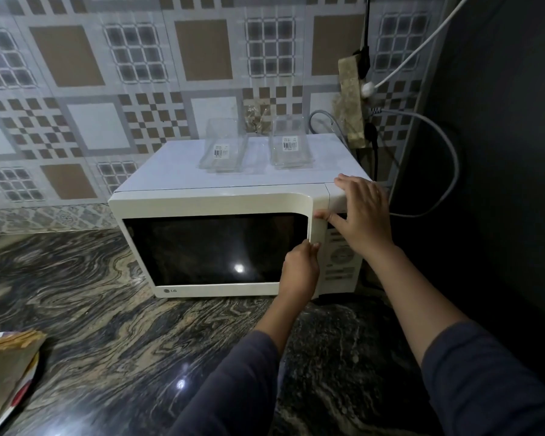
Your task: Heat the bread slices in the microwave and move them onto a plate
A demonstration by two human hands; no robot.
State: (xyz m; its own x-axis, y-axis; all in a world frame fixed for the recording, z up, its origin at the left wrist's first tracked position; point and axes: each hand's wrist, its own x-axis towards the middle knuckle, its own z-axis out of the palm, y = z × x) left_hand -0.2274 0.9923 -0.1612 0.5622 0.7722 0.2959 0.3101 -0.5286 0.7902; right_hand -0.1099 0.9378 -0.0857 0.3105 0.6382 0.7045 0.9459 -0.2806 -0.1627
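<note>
A white microwave (202,202) stands on the dark marble counter with its door closed. My left hand (299,269) grips the right edge of the door near its lower part. My right hand (362,215) lies flat against the microwave's top right corner, fingers spread, with the thumb on the door's edge. At the bottom left, a stack of brown bread slices (5,366) lies in its wrapper on a white plate (0,418). The microwave's inside is dark behind the glass.
Two clear plastic containers (224,149) (291,146) sit on top of the microwave. A power strip (353,99) with cables hangs on the tiled wall at the right. A dark wall stands close on the right. The marble counter (107,309) stretches left and front.
</note>
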